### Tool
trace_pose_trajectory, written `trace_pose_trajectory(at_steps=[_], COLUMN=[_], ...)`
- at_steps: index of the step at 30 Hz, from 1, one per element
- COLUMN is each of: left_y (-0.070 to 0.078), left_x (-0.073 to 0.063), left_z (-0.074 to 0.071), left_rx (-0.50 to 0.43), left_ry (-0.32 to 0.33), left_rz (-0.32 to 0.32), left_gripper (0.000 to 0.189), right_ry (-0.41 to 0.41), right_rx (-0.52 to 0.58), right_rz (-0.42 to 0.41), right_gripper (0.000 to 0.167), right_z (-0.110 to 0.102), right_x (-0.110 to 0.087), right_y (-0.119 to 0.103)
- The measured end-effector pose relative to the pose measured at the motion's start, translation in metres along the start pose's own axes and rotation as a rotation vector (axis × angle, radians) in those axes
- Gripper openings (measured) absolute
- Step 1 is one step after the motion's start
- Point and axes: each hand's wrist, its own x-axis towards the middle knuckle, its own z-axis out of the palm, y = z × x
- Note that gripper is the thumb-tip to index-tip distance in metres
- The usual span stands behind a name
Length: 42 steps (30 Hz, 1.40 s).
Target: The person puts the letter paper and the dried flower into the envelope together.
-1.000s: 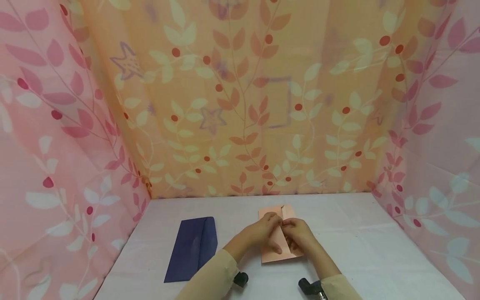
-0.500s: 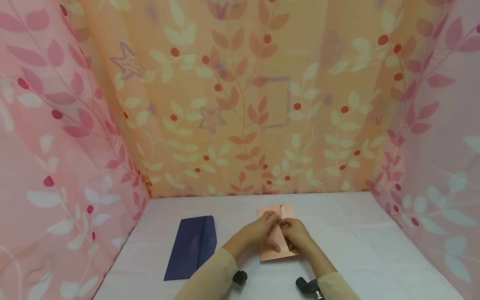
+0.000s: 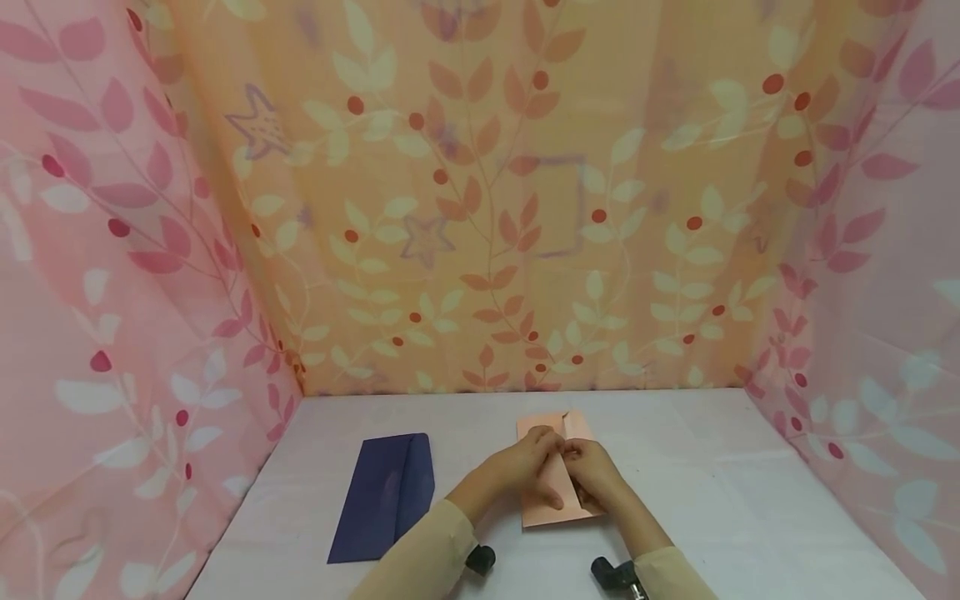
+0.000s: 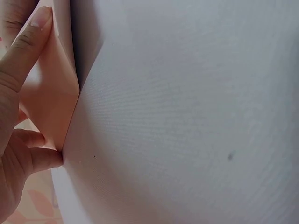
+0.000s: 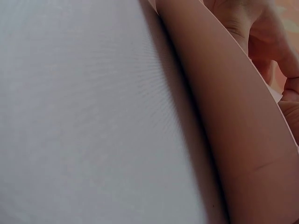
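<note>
A peach envelope (image 3: 536, 508) lies on the white table, slightly right of the middle, with its long opening parted in the head view. Over its left part lies my left hand (image 3: 525, 467). In the left wrist view the thumb (image 4: 30, 37) is on the peach paper, the other fingers bent at its lower edge, gripping it. My right hand (image 3: 596, 471) has its fingers curled at the opening, close to the left fingertips. A curved panel of the envelope (image 5: 233, 112) partly hides that hand in the right wrist view. Whatever may be inside the envelope is hidden.
A navy envelope (image 3: 367, 500) lies to the left on the white table (image 3: 697, 467), partly behind the left sleeve (image 3: 427, 550). Patterned cloth (image 3: 480, 200) closes off the back and both sides. Dark wrist devices (image 3: 480, 559) sit beside the cuffs.
Both hands stay at the peach envelope in nearly the same pose. The view shifts very slightly; the navy envelope stays where it was.
</note>
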Motion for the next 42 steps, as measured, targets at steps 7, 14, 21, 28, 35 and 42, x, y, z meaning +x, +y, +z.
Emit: trace_pose_trajectory(at_steps=[7, 14, 21, 28, 35, 42], left_y=[0.001, 0.004, 0.006, 0.005, 0.009, 0.01], left_x=[0.0, -0.002, -0.002, 0.003, 0.005, 0.006], left_z=[-0.002, -0.001, -0.002, -0.001, -0.002, -0.001], left_rx=[0.022, 0.024, 0.032, 0.027, 0.031, 0.049], left_ry=[0.013, 0.004, 0.002, -0.013, -0.034, -0.062], left_rz=[-0.001, 0.021, -0.005, -0.036, -0.068, -0.087], left_gripper=[0.089, 0.088, 0.09, 0.091, 0.09, 0.084], right_ry=[-0.019, -0.048, -0.035, -0.05, -0.057, -0.034], right_rx=[0.046, 0.037, -0.002, 0.006, -0.04, -0.098], right_rz=[-0.001, -0.015, -0.025, -0.001, -0.036, -0.018], right_gripper=[0.033, 0.028, 0.031, 0.037, 0.036, 0.032], right_z=[0.0, -0.002, -0.006, -0.013, -0.023, -0.029], right_x=[-0.002, -0.005, -0.005, -0.008, -0.014, -0.02], right_y=[-0.003, -0.001, 0.0, -0.004, -0.008, -0.008])
